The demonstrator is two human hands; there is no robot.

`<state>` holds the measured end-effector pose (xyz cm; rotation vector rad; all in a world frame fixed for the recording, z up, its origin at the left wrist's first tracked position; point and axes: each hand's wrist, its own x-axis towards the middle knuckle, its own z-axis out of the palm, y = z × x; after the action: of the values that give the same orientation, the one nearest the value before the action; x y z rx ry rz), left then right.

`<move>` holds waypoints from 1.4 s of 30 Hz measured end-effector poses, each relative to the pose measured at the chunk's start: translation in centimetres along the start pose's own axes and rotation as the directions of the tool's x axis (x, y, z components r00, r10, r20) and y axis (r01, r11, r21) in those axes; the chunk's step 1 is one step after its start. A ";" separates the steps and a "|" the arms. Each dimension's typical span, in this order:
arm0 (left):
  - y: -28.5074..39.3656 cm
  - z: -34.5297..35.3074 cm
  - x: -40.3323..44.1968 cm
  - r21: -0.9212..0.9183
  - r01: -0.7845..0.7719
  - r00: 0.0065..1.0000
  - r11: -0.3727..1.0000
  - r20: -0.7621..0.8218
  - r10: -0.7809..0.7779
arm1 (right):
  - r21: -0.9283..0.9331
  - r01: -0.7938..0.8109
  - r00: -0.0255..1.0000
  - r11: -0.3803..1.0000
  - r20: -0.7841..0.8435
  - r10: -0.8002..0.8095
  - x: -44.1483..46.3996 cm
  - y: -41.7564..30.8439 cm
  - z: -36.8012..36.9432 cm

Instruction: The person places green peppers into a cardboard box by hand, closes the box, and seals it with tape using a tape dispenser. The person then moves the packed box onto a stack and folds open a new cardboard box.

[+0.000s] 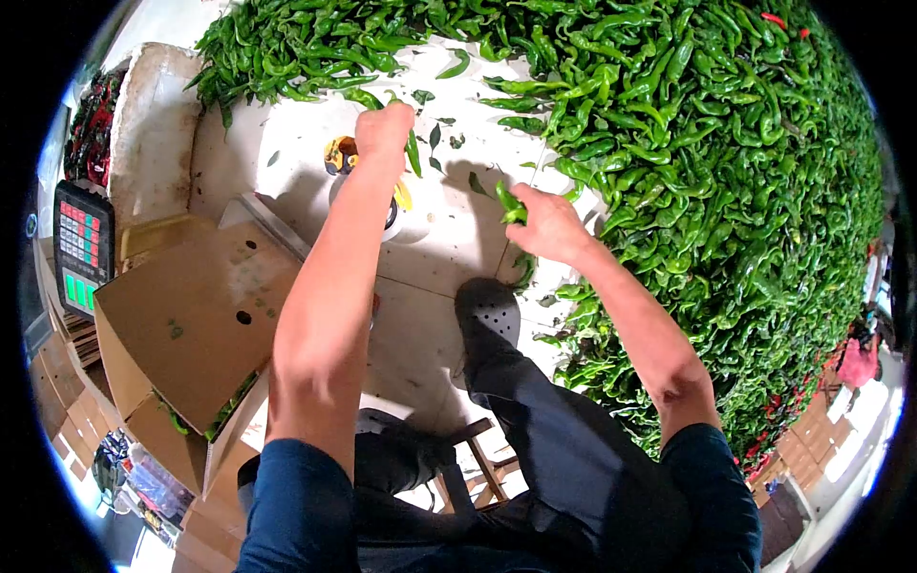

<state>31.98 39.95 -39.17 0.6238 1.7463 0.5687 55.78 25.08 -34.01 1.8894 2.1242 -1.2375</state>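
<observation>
My left hand is closed on a long green chili pepper, which sticks out below the fingers. Another green pepper shows just beyond that hand; whether it is held, I cannot tell. My right hand grips a green pepper between thumb and fingers, and a second one may be bunched with it. A large heap of green peppers spreads across the right and the far side. Beneath my left forearm, a yellow-and-black object and a pale round item with yellow on it are partly hidden.
A cardboard box with peppers showing inside stands at my left. Behind it is a keypad scale display, with a worn white foam box farther back. Loose leaves lie on the pale floor. My shoe rests between the hands.
</observation>
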 end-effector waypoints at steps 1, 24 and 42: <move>0.3 -0.1 -1.2 -0.171 0.002 1.000 0.985 -0.010 -0.004 | -0.028 0.001 1.000 1.000 -0.031 -0.002 0.3 0.1 -0.8; 5.2 7.4 2.9 0.828 -0.440 0.770 0.348 0.149 0.621 | -0.735 0.175 0.969 0.655 0.013 -0.245 13.4 2.6 -6.2; 1.8 7.6 -0.7 -0.546 -0.106 0.944 0.831 0.207 0.257 | -0.762 0.162 0.949 0.627 -0.053 -0.311 10.2 2.1 -2.5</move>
<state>39.72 41.26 -39.35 0.4481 1.1954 1.0090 56.06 34.69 -38.66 1.3867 2.4671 -0.0688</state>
